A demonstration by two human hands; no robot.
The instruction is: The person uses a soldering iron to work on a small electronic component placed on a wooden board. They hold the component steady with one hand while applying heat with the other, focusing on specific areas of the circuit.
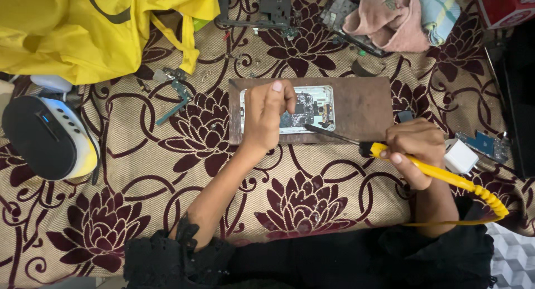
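Clearly the work centres on the opened phone (307,109), lying face-down with its circuit board exposed on a brown wooden board (362,102), and every place below is told from that phone. The left hand (266,117) lies on the phone's left half, its fingers curled down and pressing on the frame, thumb raised at the top edge; it clamps nothing, it pins. The right hand (417,150), to the lower right of the phone, is wrapped tight around the yellow handle of a soldering iron (390,153), whose dark tip reaches to just beside the phone's lower right edge (whether the tip touches the frame cannot be told).

To do this well, I judge the pinning hand should keep its fingers off the bare board near the tip, since heat and slips both travel that way. The iron's coiled yellow cord (487,197) trails off to the lower right of the phone and could tug the tip; slack there matters. Small loose screws and a flex strip (177,97) lie on the patterned cloth (312,200) left of the phone, near enough to be swept away by a forearm. A white charger block (460,155) sits right of the phone, just beside the gripping hand.
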